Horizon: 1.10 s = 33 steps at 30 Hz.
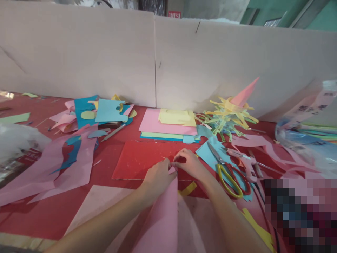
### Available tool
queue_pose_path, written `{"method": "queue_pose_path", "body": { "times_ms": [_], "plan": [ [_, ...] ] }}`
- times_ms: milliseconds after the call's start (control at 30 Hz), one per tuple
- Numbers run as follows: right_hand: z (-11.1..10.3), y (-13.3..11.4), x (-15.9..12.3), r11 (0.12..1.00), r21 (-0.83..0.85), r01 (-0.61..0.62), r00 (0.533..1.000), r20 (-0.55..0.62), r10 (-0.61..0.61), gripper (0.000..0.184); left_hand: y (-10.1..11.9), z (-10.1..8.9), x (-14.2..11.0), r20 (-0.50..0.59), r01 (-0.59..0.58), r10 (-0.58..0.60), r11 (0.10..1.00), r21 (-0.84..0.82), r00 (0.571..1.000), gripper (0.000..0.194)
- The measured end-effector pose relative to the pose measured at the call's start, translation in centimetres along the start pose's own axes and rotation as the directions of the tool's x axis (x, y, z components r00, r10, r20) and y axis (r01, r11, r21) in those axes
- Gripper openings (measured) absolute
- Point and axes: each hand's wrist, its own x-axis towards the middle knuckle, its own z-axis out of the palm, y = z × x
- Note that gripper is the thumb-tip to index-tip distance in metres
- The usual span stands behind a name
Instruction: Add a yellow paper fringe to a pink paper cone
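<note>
A pink paper cone points away from me, its narrow end between my hands. My left hand grips the cone near its tip, the thumb lying along the paper. At the very tip, my right hand pinches with thumb and forefinger; the other fingers curl above. Just beyond lies a red board on the red table. To the right of my right hand rest scissors with yellow and red handles, on light blue paper. A pink glue gun lies beside them.
Stacked pink and yellow sheets stand behind the red board. A fringed paper piece with a pink cone is at the back right. Cut paper scraps spread left. A white panel closes the back; plastic bags sit at both sides.
</note>
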Motion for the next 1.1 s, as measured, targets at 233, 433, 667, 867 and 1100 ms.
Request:
{"method": "queue_pose_path", "body": {
  "times_ms": [233,433,667,867,1100],
  "plan": [
    [0.3,0.1,0.0,1.000,-0.030,0.000,1.000,-0.012,0.000,0.024,-0.8,0.6,0.1,0.002,0.022,-0.022,0.982,-0.188,1.000,0.016],
    [0.3,0.2,0.0,1.000,-0.017,0.010,1.000,-0.009,-0.011,0.022,-1.0,1.0,0.2,-0.005,0.030,-0.032,0.972,-0.233,0.999,0.024],
    [0.0,-0.3,0.0,1.000,-0.010,-0.002,1.000,0.006,0.002,0.022,-1.4,1.6,0.2,-0.029,-0.003,-0.005,0.962,-0.272,1.000,0.024],
    [0.0,-0.3,0.0,1.000,-0.030,-0.003,1.000,0.005,0.004,0.020,-1.5,1.5,-0.3,-0.021,0.002,-0.010,0.946,-0.325,1.000,0.023],
    [0.0,-0.4,0.0,1.000,-0.029,0.011,1.000,0.010,-0.010,0.017,-0.9,1.3,-0.6,-0.058,0.015,-0.031,0.965,-0.263,0.998,0.020]
  ]
}}
